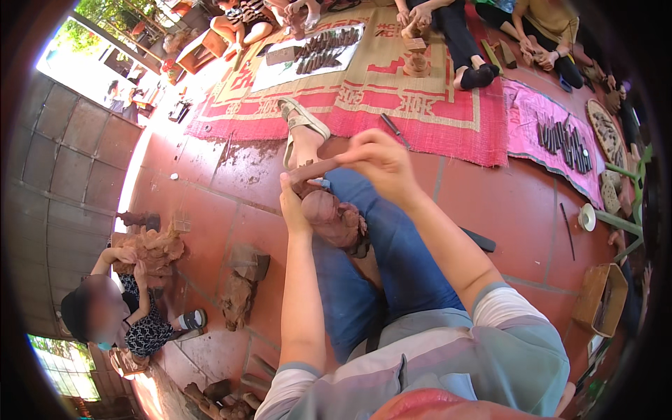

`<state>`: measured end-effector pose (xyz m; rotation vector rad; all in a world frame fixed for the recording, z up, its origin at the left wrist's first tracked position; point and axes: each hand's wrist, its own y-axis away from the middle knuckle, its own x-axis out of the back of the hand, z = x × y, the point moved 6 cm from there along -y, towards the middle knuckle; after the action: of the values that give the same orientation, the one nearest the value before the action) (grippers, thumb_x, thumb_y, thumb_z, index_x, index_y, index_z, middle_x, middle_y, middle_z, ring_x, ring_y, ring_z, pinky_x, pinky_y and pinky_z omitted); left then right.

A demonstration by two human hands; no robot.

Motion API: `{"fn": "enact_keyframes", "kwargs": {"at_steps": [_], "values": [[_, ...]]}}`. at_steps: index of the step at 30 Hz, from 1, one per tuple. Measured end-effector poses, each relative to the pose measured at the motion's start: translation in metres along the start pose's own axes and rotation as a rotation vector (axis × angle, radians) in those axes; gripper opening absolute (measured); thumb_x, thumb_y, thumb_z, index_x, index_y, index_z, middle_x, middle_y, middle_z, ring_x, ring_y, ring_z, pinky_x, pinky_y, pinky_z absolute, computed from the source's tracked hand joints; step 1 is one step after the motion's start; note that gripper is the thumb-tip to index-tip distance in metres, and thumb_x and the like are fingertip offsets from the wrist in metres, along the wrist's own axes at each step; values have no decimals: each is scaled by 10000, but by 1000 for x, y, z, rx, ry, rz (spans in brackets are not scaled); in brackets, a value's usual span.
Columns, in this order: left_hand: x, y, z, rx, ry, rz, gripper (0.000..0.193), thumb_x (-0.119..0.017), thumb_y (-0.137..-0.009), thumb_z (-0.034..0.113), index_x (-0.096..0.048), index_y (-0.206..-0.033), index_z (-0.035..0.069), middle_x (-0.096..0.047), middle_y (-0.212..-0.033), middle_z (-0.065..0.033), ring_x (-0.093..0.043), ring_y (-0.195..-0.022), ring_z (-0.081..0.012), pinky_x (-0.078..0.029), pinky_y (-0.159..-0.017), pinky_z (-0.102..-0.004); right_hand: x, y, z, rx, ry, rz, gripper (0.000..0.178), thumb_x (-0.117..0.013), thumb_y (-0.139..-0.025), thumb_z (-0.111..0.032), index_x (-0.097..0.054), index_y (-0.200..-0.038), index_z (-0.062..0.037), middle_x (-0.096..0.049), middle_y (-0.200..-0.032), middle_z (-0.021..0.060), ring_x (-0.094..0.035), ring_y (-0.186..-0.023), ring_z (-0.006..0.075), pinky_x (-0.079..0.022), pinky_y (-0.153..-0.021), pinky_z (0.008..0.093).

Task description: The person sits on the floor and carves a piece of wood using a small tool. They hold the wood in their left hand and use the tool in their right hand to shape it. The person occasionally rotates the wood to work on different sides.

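A reddish-brown wooden carving (329,215), rounded on top with a rough, knobbly side, rests between my legs in blue jeans. My left hand (294,208) is closed against its left side, the thumb pointing up and most of the fingers hidden. Across the carving's far end lies a flat brown strip (313,170), whose material I cannot make out. Its left end meets my left thumb. My right hand (378,162) pinches the right end, slightly blurred. A small blue item (320,183) shows just under the strip.
Ahead lies a red-and-tan mat (350,112), with a tool with a dark handle (395,130) at its edge. Dark carving tools (563,143) cover a pink cloth (521,115) at right. A wooden box (602,299), wood chunks (241,290) and several people working surround me.
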<state>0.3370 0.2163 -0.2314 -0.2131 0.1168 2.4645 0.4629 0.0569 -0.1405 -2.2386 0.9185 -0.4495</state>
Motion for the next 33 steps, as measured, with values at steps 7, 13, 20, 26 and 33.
{"fn": "enact_keyframes", "kwargs": {"at_steps": [7, 13, 20, 26, 33], "values": [[-1, -2, 5, 59, 61, 18, 618, -275, -953, 485, -627, -942, -22, -630, -773, -104, -609, -659, -176, -512, -633, -288, 34, 18, 63, -207, 26, -42, 194, -646, -755, 81, -697, -891, -48, -510, -847, -3, -510, -765, 92, -423, -665, 208], [10, -9, -6, -10, 75, 0, 623, -287, -953, 490, -630, -934, -30, -635, -770, -90, -612, -683, -168, -496, -665, -278, -12, -13, -5, -33, -113, -28, 212, -652, -746, 79, -697, -910, -47, -517, -862, 13, -521, -788, 92, -435, -668, 206], [-2, -4, 5, 0, 9, 14, 616, -306, -955, 483, -643, -869, -26, -632, -754, -77, -585, -669, -154, -465, -647, -265, 23, 25, 46, -201, 10, -34, 197, -663, -748, 61, -700, -905, -50, -525, -870, 19, -531, -775, 91, -445, -684, 201], [1, -2, 5, -77, 81, -1, 610, -295, -957, 466, -639, -823, -20, -635, -742, -78, -599, -663, -163, -476, -657, -268, -11, -17, -18, 1, -75, -26, 200, -665, -746, 57, -699, -913, -48, -524, -887, 20, -534, -774, 85, -458, -670, 207], [2, -11, -1, -9, 104, -2, 548, -305, -948, 477, -599, -931, 15, -594, -716, -91, -590, -626, -195, -505, -625, -318, 67, 68, 82, -394, 129, 73, 151, -656, -775, 6, -703, -904, -57, -562, -866, 13, -553, -800, 97, -443, -680, 220]]}}
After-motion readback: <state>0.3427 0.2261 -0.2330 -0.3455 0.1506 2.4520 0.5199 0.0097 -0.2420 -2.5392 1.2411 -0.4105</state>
